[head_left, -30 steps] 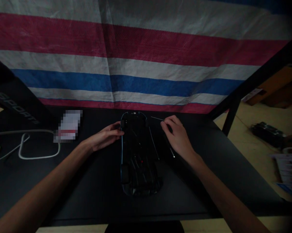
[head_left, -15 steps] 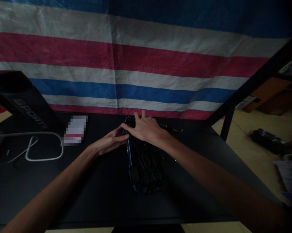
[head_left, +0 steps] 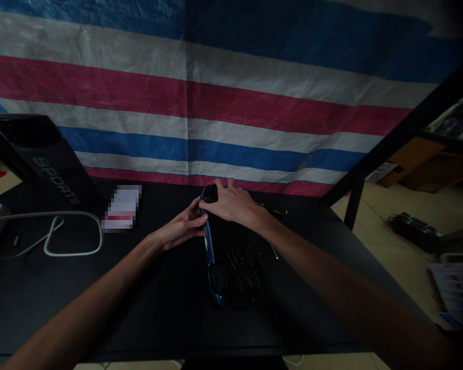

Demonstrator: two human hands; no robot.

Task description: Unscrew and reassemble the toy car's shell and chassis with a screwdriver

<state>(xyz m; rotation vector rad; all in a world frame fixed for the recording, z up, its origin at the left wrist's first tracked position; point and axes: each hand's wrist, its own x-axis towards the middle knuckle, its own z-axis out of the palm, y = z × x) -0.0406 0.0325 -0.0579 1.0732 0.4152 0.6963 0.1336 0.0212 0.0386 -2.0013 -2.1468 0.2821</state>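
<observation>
A toy car (head_left: 237,272) with a black underside and blue body edge lies wheels-up on the dark table, tilted so that its left blue side shows. My left hand (head_left: 185,224) grips that side near the far end, thumb on the edge and fingers beneath. Over the far end of the underside lies my right hand (head_left: 231,202), its thumb near the left thumb and its fingers curled over the car; what its fingertips touch is hidden. Just right of that hand is a black-and-yellow screwdriver handle (head_left: 279,211). A thin metal shaft (head_left: 275,253) shows beside my right forearm.
A phone-shaped, blurred item (head_left: 122,208) lies on the table (head_left: 150,318) to the left. Behind it stands a dark "SPORTS" bottle (head_left: 57,159). A white cable (head_left: 73,254) loops at far left. A striped tarp (head_left: 235,113) hangs behind the table.
The toy car has tipped, so more of its blue left side and a wheel show. Both hands remain on it and have shifted slightly with it. The view has moved a little.
</observation>
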